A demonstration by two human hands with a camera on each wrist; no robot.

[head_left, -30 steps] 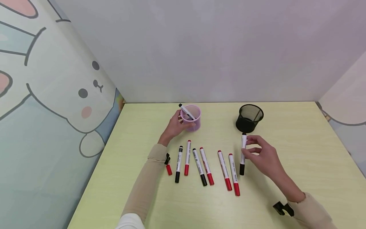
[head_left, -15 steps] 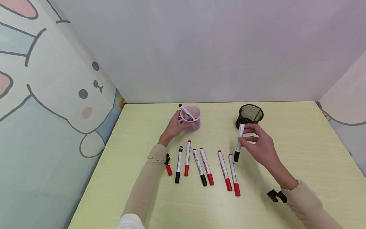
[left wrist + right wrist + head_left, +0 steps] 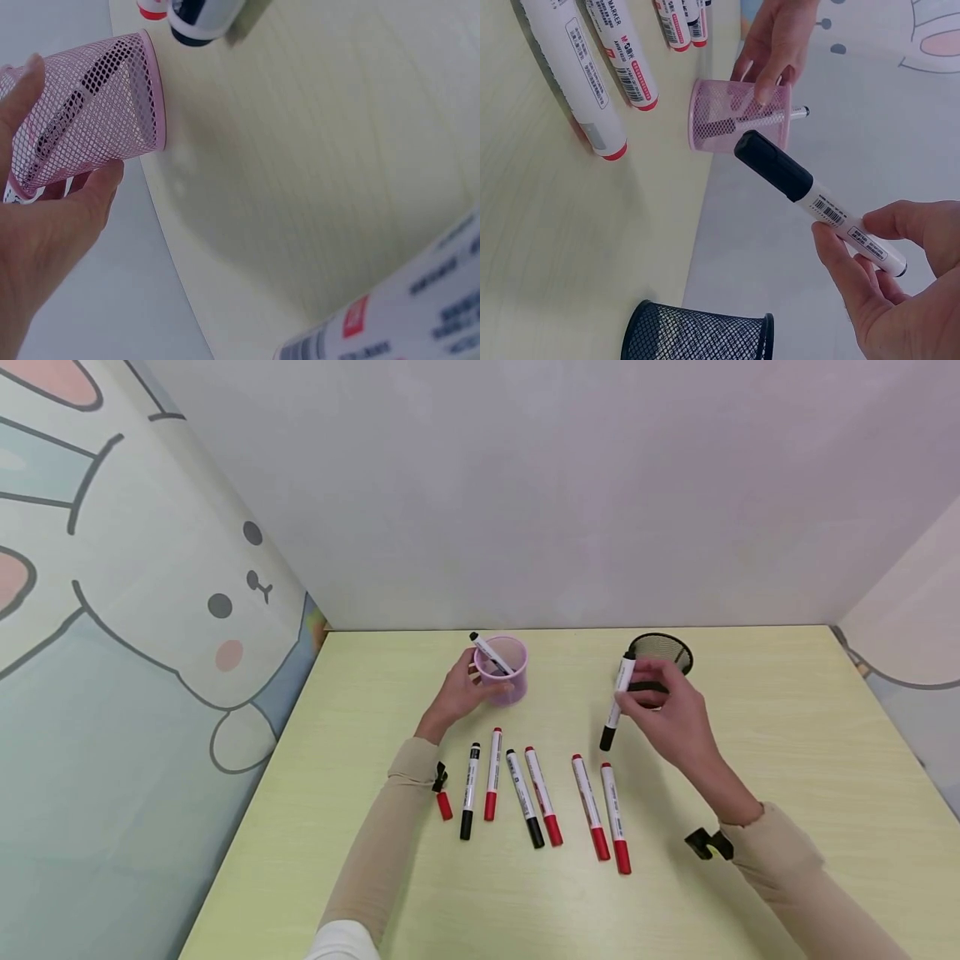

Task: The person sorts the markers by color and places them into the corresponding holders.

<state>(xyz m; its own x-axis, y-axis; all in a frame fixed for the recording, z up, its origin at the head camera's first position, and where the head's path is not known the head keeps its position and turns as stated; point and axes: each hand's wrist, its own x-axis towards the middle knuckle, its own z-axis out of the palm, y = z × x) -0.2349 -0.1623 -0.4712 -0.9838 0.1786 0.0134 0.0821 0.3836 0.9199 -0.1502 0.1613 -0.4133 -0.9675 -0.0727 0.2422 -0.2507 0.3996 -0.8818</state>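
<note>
One yellowish table [image 3: 787, 735] fronts a pale wall [image 3: 562, 493]; left fingers [image 3: 486, 692] grip a pink cup [image 3: 731, 112], right fingers [image 3: 904, 219] a marker [image 3: 825, 205].

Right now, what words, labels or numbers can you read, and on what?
"MARKER": on a red marker, right wrist view.
"M&G", probably, with characters beside it: same marker.
Too small: print on the black marker in the right hand.
Too blurred: print on the closest marker, left wrist view.
Too small: the other markers.

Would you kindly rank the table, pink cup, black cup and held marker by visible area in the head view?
1. Table
2. Pink cup
3. Held marker
Unsure, so unranked: the black cup, since the right hand partly hides it.
</note>
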